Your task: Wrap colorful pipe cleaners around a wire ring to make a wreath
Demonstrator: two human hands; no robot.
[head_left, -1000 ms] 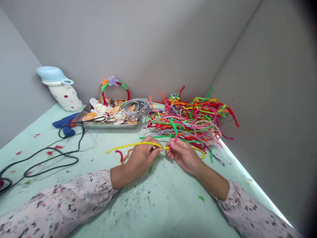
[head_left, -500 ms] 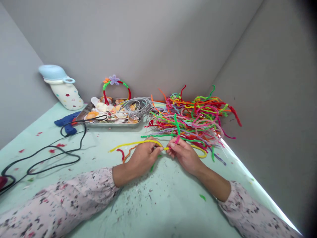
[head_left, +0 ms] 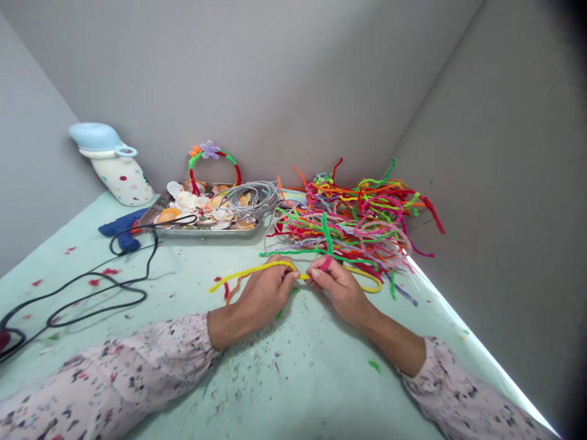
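Observation:
Low over the table, my left hand [head_left: 273, 286] pinches a yellow pipe cleaner [head_left: 250, 269] between thumb and fingers; its free end sticks out to the left. My right hand [head_left: 337, 284] is closed on the same yellow stem a short gap away, and a yellow loop shows to the right behind that hand. A pink pipe cleaner [head_left: 326, 264] lies bent at the right fingertips, with a green length [head_left: 327, 233] standing up just above it. Whether the pink and green pieces are joined is hidden. Red and orange stem ends [head_left: 235, 288] show beside my left hand.
Behind my hands lies a tangled heap of coloured pipe cleaners [head_left: 367, 214]. A metal tray [head_left: 206, 233] holds shells, coiled grey wire and a flowered hoop [head_left: 238, 171]. At left are a blue glue gun [head_left: 121, 225] with a black cord [head_left: 123, 281] and a leaning bottle [head_left: 121, 177].
The pink piece at my right fingertips has bent over and sits lower. The yellow free end has drawn slightly to the right. Both hands stay nearly in place.

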